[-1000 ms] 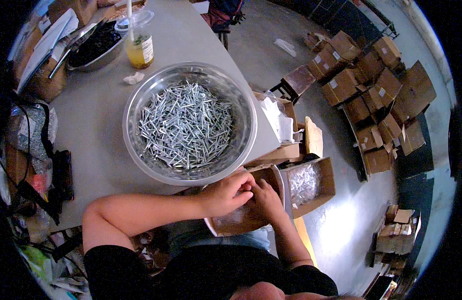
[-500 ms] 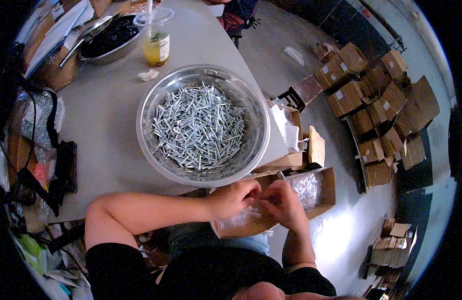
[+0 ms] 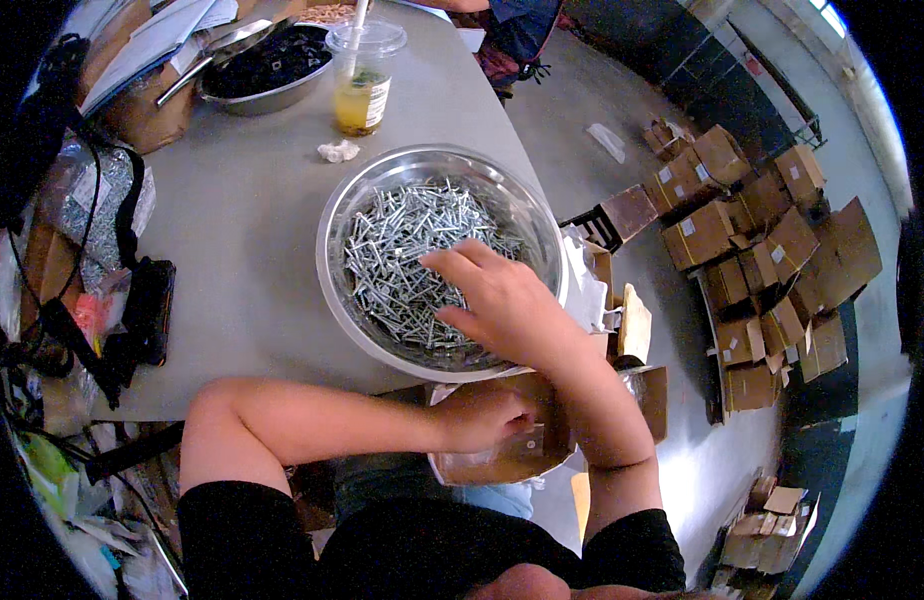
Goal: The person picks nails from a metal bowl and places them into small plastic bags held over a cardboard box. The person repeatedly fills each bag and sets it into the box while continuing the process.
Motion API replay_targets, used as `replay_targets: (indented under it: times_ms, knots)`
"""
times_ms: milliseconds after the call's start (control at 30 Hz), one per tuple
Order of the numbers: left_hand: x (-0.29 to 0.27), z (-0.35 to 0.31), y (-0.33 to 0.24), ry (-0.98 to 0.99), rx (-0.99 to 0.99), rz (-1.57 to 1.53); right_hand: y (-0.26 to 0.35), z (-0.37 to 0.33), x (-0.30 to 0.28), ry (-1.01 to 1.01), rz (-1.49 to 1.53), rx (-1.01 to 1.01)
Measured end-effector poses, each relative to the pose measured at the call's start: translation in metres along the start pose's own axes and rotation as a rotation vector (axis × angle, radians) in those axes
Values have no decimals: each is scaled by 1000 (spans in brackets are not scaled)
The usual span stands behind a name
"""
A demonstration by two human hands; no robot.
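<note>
A large steel bowl full of silvery screws stands on the table's near right part. My right hand reaches over its rim from the right, thumb and fingers apart, with the fingertips at the top of the heap. Whether they touch a screw is hard to make out. Below the bowl, my left hand is closed, fingers curled in, above an open cardboard box. Whatever lies inside that fist is hidden. Some clear plastic shows in the box.
On the grey table stand a lidded cup of yellow drink, crumpled tissue and a basin of black parts. Cables and a dark device lie left. Stacked cartons fill the right floor. Another person sits beyond the table.
My right hand has left my left hand's side and moved up into the bowl, its fingers opening from a pinch. My left hand remains closed over the box. The view has shifted slightly.
</note>
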State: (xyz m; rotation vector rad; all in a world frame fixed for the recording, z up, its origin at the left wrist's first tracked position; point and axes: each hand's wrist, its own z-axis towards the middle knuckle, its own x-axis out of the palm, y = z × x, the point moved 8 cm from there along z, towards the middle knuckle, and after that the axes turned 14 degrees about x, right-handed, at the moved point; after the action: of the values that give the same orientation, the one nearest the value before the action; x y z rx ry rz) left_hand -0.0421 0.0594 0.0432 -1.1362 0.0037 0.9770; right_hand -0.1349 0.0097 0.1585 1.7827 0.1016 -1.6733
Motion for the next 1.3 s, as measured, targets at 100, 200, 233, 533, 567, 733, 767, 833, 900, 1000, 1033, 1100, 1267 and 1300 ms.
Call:
replay_targets:
  times_ms: [100,200,233,533,567,733,767,833,900,1000,1033,1100,1267,1300]
  knots:
    - [-8,-1,-2,-166,75,33,6,14,13,10,-58,-11]
    - [-9,3,2,-267,126,-101,6,22,20,48,-123,0]
    - [-7,3,2,-237,122,-83,5,21,21,52,-126,-2]
    - [-3,1,1,-105,-10,-130,-13,3,-7,-22,91,47]
    - [-4,0,0,-100,-28,-143,-17,-1,-11,-41,104,84]
    - [0,0,9,-64,-50,-246,-35,-21,-26,-114,149,187]
    - [-5,0,6,-113,-10,-210,-37,-24,-28,-125,157,192]
    - [-15,2,-1,-174,61,-119,-41,-31,-31,-146,174,205]
    - [-24,4,-9,-203,122,0,-44,-37,-32,-115,166,230]
    - [-18,2,-3,-212,85,-79,-44,-43,-34,-132,218,184]
    - [-14,3,-2,-159,41,-157,-43,-44,-35,-148,245,157]
    - [-9,3,-4,-50,-48,-312,-47,-47,-36,-162,292,145]
    - [-10,0,0,90,-250,-331,-53,-52,-38,-239,411,157]
    - [-13,0,0,58,-265,-344,-55,-53,-38,-238,431,178]
